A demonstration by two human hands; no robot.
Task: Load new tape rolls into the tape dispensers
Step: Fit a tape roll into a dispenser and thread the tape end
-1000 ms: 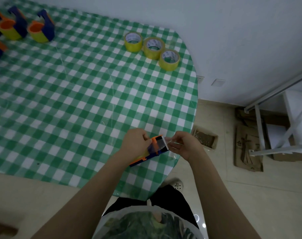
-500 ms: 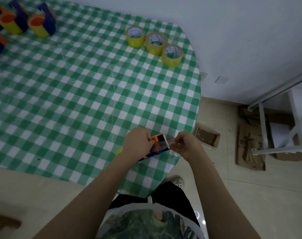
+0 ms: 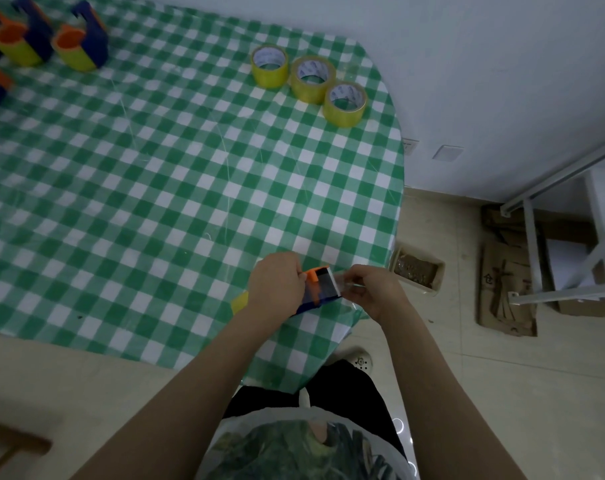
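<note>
A person holds a blue and orange tape dispenser (image 3: 320,289) over the near edge of a green checked counter (image 3: 155,188).
The left hand (image 3: 277,285) curls around the dispenser's body, with a yellow roll (image 3: 239,302) peeking out beside the wrist. The right hand (image 3: 373,289) pinches the clear tape end (image 3: 349,284) at the white-edged mouth. Three yellow tape rolls (image 3: 309,81) stand together at the counter's far right; loaded dispensers (image 3: 79,43) sit far left.

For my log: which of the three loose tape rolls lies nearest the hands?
The rightmost roll, at the row's near end; the middle roll and left roll sit farther back.
</note>
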